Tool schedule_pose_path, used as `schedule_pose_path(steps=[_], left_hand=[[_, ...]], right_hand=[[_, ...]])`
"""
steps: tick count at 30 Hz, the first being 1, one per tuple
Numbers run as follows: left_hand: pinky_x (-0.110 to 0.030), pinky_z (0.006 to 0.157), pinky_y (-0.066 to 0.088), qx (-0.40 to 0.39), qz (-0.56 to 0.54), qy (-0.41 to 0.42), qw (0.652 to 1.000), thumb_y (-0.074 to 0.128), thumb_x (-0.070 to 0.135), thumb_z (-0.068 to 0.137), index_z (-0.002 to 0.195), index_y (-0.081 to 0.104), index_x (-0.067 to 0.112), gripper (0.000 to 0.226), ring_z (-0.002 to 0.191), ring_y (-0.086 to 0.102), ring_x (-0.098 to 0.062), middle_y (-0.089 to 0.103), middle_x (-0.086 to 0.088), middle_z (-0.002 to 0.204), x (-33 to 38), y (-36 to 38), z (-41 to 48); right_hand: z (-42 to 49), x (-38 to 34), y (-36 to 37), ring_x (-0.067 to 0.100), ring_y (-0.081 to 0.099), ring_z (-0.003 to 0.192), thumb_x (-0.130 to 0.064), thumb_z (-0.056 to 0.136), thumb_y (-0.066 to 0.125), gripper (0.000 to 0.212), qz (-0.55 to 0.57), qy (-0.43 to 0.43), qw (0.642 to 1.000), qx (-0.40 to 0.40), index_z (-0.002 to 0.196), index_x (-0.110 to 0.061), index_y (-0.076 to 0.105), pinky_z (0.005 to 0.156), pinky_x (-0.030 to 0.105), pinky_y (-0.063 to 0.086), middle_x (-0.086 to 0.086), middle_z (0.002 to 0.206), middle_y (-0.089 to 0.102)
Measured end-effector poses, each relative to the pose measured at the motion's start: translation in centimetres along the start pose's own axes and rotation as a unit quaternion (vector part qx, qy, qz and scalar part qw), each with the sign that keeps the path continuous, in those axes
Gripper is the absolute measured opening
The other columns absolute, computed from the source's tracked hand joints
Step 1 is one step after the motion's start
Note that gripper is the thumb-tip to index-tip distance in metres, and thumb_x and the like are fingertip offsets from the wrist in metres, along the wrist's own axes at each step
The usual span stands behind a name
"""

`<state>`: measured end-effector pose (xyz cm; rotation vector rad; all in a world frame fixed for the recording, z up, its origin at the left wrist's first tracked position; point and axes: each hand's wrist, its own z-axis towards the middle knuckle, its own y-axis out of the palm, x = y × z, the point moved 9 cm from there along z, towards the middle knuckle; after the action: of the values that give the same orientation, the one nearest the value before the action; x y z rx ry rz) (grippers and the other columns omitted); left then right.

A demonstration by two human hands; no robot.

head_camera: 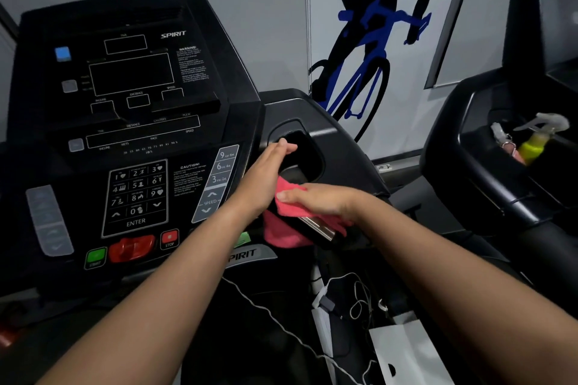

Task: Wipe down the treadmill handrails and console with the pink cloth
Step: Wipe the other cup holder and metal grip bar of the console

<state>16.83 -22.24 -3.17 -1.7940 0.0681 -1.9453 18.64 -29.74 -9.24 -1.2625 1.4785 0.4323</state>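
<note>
The black treadmill console (131, 134) with its keypad and blank displays fills the left of the view. To its right is a recessed cup holder (305, 153). My left hand (266, 175) lies flat, fingers straight, on the console edge beside that recess. My right hand (316, 198) presses the pink cloth (289, 197) onto the short handgrip below the cup holder, where a silver pulse sensor plate (316, 225) shows. More of the cloth hangs below my left wrist.
A second treadmill (488, 166) stands at the right, with a spray bottle (538, 137) of yellow liquid in its tray. White cables (353, 294) and a white paper bag (406, 353) lie below. A cyclist mural covers the wall behind.
</note>
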Motion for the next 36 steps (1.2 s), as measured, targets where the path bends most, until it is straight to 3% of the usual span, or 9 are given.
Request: schedule_pose_path(steps=[3,6,9,13,16,18,24,29,36], left_hand=[[-0.023,0.105,0.028,0.011,-0.007,0.008,1.000,0.023,0.037,0.104,0.112,0.060,0.026,0.039,0.118,0.047,-0.005,0.057,0.011,0.120,0.1,-0.1,0.0],[-0.024,0.105,0.030,0.028,-0.016,0.023,0.999,0.027,0.041,0.102,0.101,0.062,0.033,0.035,0.116,0.050,-0.003,0.060,0.013,0.116,0.0,-0.2,0.0],[-0.027,0.108,0.032,0.033,-0.056,0.021,0.998,0.030,0.036,0.102,0.097,0.062,0.031,0.034,0.109,0.053,0.001,0.062,0.014,0.111,-0.1,-0.2,0.0],[-0.026,0.104,0.036,0.018,-0.091,-0.017,0.996,0.030,0.032,0.103,0.093,0.064,0.028,0.035,0.103,0.055,-0.001,0.062,0.013,0.107,-0.8,0.0,-0.1],[-0.032,0.100,0.042,-0.003,-0.089,-0.036,0.995,0.030,0.034,0.103,0.093,0.063,0.025,0.037,0.096,0.061,-0.011,0.063,0.007,0.107,-0.9,0.3,-0.1],[-0.032,0.104,0.040,-0.014,-0.051,-0.033,0.998,0.028,0.034,0.104,0.092,0.063,0.026,0.038,0.102,0.059,-0.011,0.064,0.008,0.104,-0.7,0.4,0.1],[-0.030,0.101,0.038,-0.032,-0.006,-0.034,0.999,0.027,0.039,0.103,0.092,0.063,0.030,0.039,0.105,0.057,-0.010,0.064,0.009,0.104,-0.7,0.4,-0.2],[-0.034,0.102,0.042,-0.016,-0.056,-0.020,0.998,0.030,0.034,0.103,0.086,0.064,0.023,0.040,0.105,0.060,-0.020,0.067,0.003,0.097,-0.8,0.4,0.1],[-0.026,0.104,0.035,-0.020,-0.045,-0.015,0.999,0.028,0.040,0.103,0.090,0.067,0.027,0.043,0.113,0.056,-0.008,0.066,0.006,0.110,-0.6,0.3,0.0]], right_hand=[[0.8,-2.0,0.4,0.012,0.061,0.081,-0.034,0.083,0.066,0.008,-0.016,-0.048,0.999,-0.013,0.083,-0.027,0.062,0.085,0.031,0.049,-0.005,0.083,0.066],[0.4,-3.6,0.8,0.005,0.051,0.060,-0.027,0.064,0.068,0.013,-0.002,-0.107,0.994,0.028,0.070,-0.023,0.057,0.064,0.024,0.044,-0.011,0.063,0.058],[-1.0,-3.7,0.5,0.016,0.058,0.065,-0.024,0.062,0.072,0.031,-0.084,-0.122,0.977,0.154,0.085,-0.018,0.051,0.061,0.032,0.047,-0.006,0.072,0.061],[-3.8,-4.1,0.1,0.023,0.059,0.076,-0.030,0.067,0.072,0.047,-0.294,-0.125,0.866,0.383,0.106,-0.017,0.049,0.060,0.032,0.041,-0.001,0.087,0.062],[-4.6,-3.0,1.1,0.028,0.057,0.057,-0.021,0.053,0.081,0.060,-0.406,-0.156,0.771,0.465,0.104,-0.006,0.053,0.047,0.031,0.037,0.007,0.074,0.060],[-4.9,-1.6,1.1,0.029,0.055,0.054,-0.018,0.052,0.082,0.065,-0.420,-0.153,0.755,0.480,0.106,-0.007,0.048,0.044,0.031,0.038,0.008,0.076,0.060],[-6.0,1.7,-0.3,0.026,0.061,0.091,-0.037,0.066,0.075,0.061,-0.234,-0.082,0.882,0.402,0.118,-0.017,0.052,0.073,0.033,0.045,0.003,0.101,0.065],[-3.9,2.3,-0.8,0.016,0.055,0.061,-0.018,0.063,0.075,0.026,-0.131,-0.005,0.962,0.241,0.084,-0.018,0.059,0.059,0.025,0.048,-0.004,0.071,0.060],[-2.2,-0.7,0.0,0.010,0.054,0.057,-0.007,0.063,0.076,0.022,-0.047,-0.026,0.985,0.166,0.072,-0.017,0.058,0.057,0.024,0.047,-0.006,0.062,0.058]])
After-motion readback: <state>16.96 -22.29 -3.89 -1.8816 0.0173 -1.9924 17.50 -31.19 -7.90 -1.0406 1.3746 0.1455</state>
